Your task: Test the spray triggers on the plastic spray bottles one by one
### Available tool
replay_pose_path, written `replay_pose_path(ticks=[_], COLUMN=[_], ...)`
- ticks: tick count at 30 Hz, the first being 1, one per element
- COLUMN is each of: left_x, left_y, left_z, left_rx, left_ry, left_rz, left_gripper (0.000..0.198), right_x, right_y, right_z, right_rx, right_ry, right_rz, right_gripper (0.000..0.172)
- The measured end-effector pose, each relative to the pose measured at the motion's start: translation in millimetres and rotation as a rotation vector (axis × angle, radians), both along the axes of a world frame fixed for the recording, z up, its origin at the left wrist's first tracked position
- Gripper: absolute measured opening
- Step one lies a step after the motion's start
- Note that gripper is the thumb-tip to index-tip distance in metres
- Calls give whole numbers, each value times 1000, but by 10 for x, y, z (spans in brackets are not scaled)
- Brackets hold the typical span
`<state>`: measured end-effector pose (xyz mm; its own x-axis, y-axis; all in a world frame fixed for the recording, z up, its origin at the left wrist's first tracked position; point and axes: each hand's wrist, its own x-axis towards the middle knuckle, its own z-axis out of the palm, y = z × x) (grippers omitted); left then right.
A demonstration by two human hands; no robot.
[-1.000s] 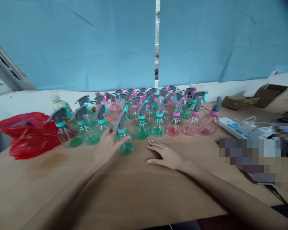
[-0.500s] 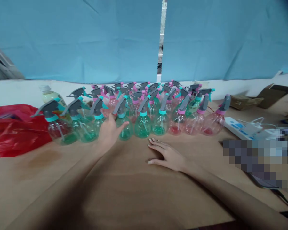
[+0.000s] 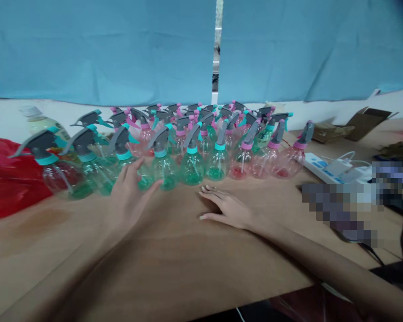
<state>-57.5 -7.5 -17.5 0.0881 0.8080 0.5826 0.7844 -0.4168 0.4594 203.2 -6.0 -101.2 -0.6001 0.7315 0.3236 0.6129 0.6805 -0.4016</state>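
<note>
Fingers of the left hand, spread apart, rest against a green spray bottle at centre-left. The right hand lies flat and open on the table. Likely row-straightening, wanting gentle nudges.

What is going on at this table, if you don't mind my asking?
A person is at a table crowded with small spray bottles, green and pink, standing in rows. Their left hand is open against a green bottle in the front row, not gripping it. The right hand lies flat on the bare wood, holding nothing. A red bag sits to the left and a power strip to the right.
</note>
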Motion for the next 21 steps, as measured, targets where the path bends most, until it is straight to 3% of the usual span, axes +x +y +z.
replay_pose_path(ticks=[2, 5, 8, 12, 14, 19, 21], left_x=[102, 418, 794, 1088, 1116, 1081, 1083], left_y=[-173, -432, -656, -824, -838, -808, -810], left_z=[-36, -146, -293, -423, -440, -442, -453], left_rx=[63, 99, 121, 180, 187, 134, 133], left_ry=[112, 290, 365, 391, 366, 276, 276], left_rz=[19, -194, -505, -686, -707, -607, -643], left_gripper=[36, 21, 22, 37, 37, 30, 33], right_x=[-46, -130, -199, -203, -153, -28, -30], right_y=[-34, -91, -129, -163, -189, -270, -293], right_z=[28, 60, 68, 73, 78, 92, 112], right_rx=[16, 12, 7, -45, -85, -134, -109], right_ry=[-12, -12, -20, -18, -25, -69, -108], right_rz=[-24, -60, -41, -159, -187, -141, -162], right_gripper=[65, 56, 46, 54, 58, 51, 49])
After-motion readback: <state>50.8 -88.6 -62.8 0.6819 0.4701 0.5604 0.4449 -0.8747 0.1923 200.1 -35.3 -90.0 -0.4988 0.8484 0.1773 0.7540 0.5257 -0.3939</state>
